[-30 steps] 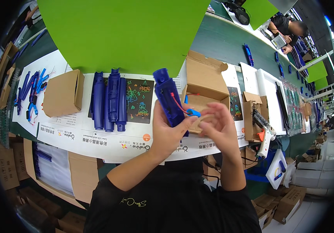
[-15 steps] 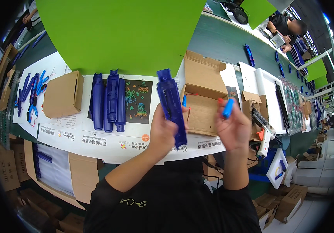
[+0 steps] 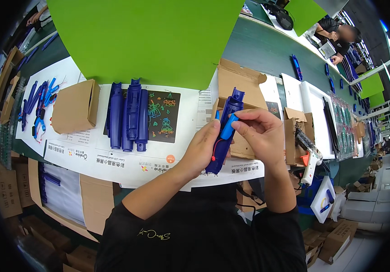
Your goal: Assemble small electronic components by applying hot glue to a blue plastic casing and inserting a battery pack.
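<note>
My left hand (image 3: 200, 148) is closed around a long dark-blue plastic half-shell (image 3: 235, 98), which is tilted with its hollow side facing up. Between the thumb and fingers of my right hand (image 3: 264, 133) is a light-blue cylindrical battery (image 3: 227, 130), set against the shell's hollow. A thin red wire (image 3: 215, 147) loops down from it along the shell. Near my left thumb another small blue tip (image 3: 217, 115) shows; what it belongs to is mostly hidden. Behind both hands stands an open cardboard box (image 3: 241, 83), its inside partly covered.
Several dark-blue shells (image 3: 132, 119) lie side by side left of my hands, by a cardboard box (image 3: 75, 108). Farther left are wired blue batteries (image 3: 45, 100). At right is a white glue gun (image 3: 310, 167). A green panel (image 3: 145, 41) stands ahead; a person (image 3: 335, 36) sits far right.
My right hand has moved left and brought the battery onto the shell. The shell has shifted right and turned, so its hollow side now shows.
</note>
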### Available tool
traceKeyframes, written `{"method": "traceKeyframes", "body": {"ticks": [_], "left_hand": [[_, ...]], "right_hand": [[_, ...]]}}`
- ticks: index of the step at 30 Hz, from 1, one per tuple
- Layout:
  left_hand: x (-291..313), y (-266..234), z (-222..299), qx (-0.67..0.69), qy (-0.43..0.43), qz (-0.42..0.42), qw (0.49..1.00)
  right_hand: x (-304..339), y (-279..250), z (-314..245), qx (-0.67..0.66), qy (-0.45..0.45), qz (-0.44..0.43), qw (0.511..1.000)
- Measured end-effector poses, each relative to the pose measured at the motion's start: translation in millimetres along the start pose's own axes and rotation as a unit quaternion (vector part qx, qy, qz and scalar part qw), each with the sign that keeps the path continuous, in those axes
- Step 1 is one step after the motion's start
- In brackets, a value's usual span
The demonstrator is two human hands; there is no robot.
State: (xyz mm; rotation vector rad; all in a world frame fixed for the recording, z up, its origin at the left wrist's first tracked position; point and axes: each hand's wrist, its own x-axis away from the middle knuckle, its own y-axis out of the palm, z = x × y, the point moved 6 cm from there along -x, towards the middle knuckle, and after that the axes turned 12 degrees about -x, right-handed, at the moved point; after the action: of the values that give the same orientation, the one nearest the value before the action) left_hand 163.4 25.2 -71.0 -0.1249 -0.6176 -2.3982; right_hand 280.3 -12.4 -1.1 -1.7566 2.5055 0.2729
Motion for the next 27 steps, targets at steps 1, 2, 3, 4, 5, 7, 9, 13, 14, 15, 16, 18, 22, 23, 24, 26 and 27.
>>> {"method": "traceKeyframes", "body": {"ticks": [1, 2, 3, 4, 5, 7, 9, 13, 14, 15, 16, 18, 22, 23, 24, 26, 27], "left_hand": [[0.2, 0.7, 0.8, -0.003, -0.003, 0.003, 1.0], [0.3, 0.8, 1.5, -0.006, 0.0, 0.002, 1.0], [0.3, 0.8, 2.1, -0.008, 0.002, 0.0, 1.0], [0.2, 1.1, 2.3, -0.01, 0.005, -0.002, 1.0], [0.4, 1.7, 2.6, -0.009, 0.009, -0.002, 1.0], [1.2, 4.2, 3.0, -0.008, 0.017, -0.004, 1.0], [1.9, 3.9, 5.3, -0.021, 0.029, 0.004, 0.999], [3.9, 1.9, 5.4, -0.045, 0.072, -0.009, 0.996], [3.5, 2.9, 7.5, -0.045, 0.066, -0.01, 0.997], [3.5, 5.3, 12.3, -0.044, 0.061, -0.011, 0.997], [3.9, 7.1, 15.5, -0.042, 0.055, -0.01, 0.998], [4.7, 6.2, 18.9, -0.091, 0.069, -0.024, 0.993], [6.9, -2.3, 31.5, -0.137, 0.083, -0.058, 0.985], [8.1, -7.4, 32.6, -0.154, 0.085, -0.061, 0.983], [9.0, -4.9, 31.9, -0.129, 0.1, -0.036, 0.986], [10.1, 4.2, 35.9, -0.118, 0.105, -0.038, 0.987], [8.9, 7.7, 36.0, -0.095, 0.112, -0.036, 0.989]], "right_hand": [[0.2, -1.5, 2.8, 0.015, -0.012, 0.004, 1.0], [0.1, -2.2, 4.4, 0.024, -0.026, 0.005, 0.999], [-0.1, -2.9, 5.6, 0.034, -0.039, 0.006, 0.999], [-0.1, -3.1, 5.5, 0.045, -0.053, 0.007, 0.998], [0.0, -1.9, 3.2, 0.072, -0.064, 0.012, 0.995], [0.1, 1.1, -3.3, 0.128, -0.088, 0.023, 0.988], [1.0, -1.6, -0.3, 0.161, -0.09, 0.033, 0.982], [2.8, -3.1, 13.1, 0.098, -0.042, 0.029, 0.994], [4.3, -4.2, 15.4, 0.092, -0.03, 0.032, 0.995], [3.2, -2.5, 13.9, 0.098, -0.029, 0.02, 0.995], [2.5, -0.2, 10.2, 0.104, -0.026, 0.006, 0.994], [2.9, -0.2, 5.7, 0.054, -0.042, 0.01, 0.998], [9.7, -18.3, -5.5, -0.08, -0.057, 0.066, 0.993], [7.9, -15.8, -8.3, -0.074, -0.017, 0.062, 0.995], [7.7, -4.4, -6.9, -0.068, 0.012, 0.019, 0.997], [12.8, 19.4, -5.5, -0.067, 0.074, -0.072, 0.992], [12.9, 22.9, -5.5, -0.074, 0.082, -0.031, 0.993]]}}
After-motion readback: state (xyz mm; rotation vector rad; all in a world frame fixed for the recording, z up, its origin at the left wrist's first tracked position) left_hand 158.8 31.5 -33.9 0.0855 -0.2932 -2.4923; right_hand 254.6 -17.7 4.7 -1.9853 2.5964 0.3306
